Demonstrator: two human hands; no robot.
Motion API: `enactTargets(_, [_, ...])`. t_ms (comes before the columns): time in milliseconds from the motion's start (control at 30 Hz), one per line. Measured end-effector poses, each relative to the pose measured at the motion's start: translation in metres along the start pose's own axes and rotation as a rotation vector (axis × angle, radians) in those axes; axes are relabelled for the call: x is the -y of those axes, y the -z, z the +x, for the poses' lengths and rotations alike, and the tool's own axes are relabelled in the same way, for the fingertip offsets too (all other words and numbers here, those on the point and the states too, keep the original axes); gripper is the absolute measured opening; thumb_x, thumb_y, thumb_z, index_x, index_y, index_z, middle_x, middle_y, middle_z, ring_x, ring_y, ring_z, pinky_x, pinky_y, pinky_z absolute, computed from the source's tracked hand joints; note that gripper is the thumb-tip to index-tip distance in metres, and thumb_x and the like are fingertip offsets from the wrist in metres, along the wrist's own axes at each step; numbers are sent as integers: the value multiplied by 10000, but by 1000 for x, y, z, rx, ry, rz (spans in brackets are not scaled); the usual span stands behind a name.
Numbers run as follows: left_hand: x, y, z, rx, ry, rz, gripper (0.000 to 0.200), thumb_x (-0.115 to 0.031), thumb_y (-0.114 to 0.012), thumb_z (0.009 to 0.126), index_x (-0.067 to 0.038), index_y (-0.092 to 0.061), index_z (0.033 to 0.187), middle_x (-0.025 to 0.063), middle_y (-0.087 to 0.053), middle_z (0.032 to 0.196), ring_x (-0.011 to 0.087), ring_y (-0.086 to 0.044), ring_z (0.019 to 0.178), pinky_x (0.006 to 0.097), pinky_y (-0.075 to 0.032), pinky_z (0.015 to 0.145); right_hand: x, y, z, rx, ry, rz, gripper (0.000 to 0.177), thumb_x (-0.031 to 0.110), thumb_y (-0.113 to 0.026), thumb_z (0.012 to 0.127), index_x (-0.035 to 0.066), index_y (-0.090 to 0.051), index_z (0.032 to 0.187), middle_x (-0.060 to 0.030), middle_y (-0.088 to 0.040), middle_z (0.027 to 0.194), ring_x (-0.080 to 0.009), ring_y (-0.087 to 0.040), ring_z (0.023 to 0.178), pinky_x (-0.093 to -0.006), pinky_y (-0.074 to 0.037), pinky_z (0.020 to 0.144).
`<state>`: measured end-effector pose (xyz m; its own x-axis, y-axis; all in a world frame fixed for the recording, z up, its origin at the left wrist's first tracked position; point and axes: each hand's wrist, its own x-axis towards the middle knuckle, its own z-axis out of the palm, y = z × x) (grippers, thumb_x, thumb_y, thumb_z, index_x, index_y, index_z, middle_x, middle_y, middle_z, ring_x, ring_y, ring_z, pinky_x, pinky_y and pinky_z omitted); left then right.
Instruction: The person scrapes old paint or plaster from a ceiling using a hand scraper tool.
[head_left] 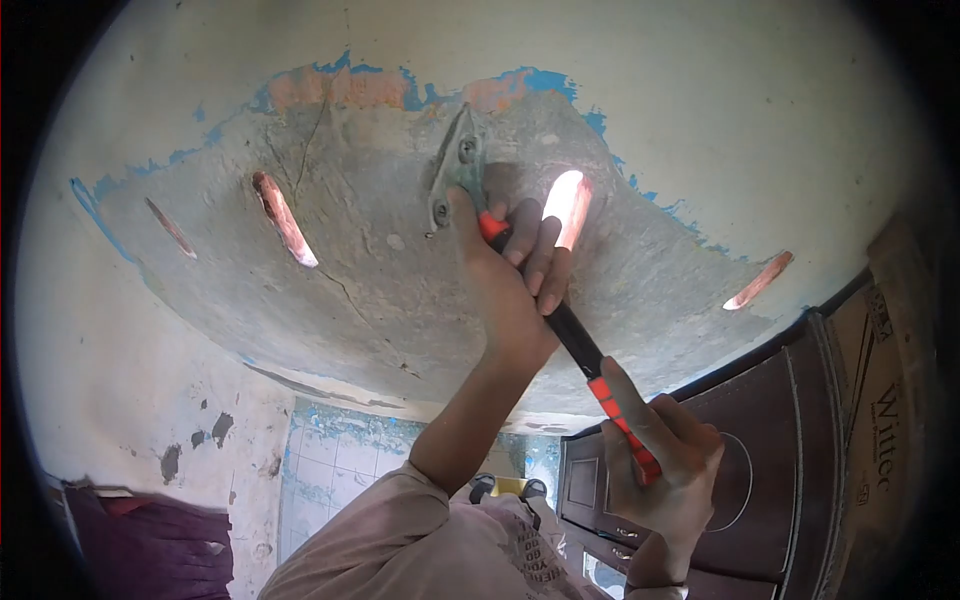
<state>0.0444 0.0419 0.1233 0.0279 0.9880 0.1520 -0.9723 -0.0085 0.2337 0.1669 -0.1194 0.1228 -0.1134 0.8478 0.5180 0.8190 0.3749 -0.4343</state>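
Observation:
A long-handled scraper (575, 338) with a black shaft and a red-and-black grip slants across the middle of the view. Its grey head (460, 165), fixed with two screws, lies against the bare grey plaster (390, 290) of the wall. My left hand (515, 250) is wrapped around the shaft just below the head, thumb along the head's edge. Lower right, my right hand (668, 455) grips the red end of the handle, its index finger stretched along it. Beside my left fingers is a brightly lit slot (568, 205) in the wall; part of it is hidden by them.
Cream paint (700, 90) with torn blue edges surrounds the plaster. More slots show at left (285, 220) and right (758, 280). Below are a brown cabinet (690, 480), a cardboard box (880, 420), purple cloth (150, 540), and my feet on something yellow (510, 486).

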Motion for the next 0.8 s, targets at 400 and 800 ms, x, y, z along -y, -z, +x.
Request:
enactTargets(400, [-16,13,7,46,10,93,469,-610,-361,1045,-173,-399,881,-61,-293,576,54,-235,375,215,-198,284,10,-15,4,-61,26,-29,606,-65,-690,743,102,-677,1326,-48,-484,597,-145,-431,438,-308,-331,432])
enactTargets(800, [-17,13,9,85,-19,26,445,-539,-375,1068,-164,-482,854,-67,-313,569,48,-262,370,203,-207,263,8,-20,4,-67,52,-26,631,-34,-740,769,156,-656,1364,-20,-501,608,-118,-490,450,-322,-409,443])
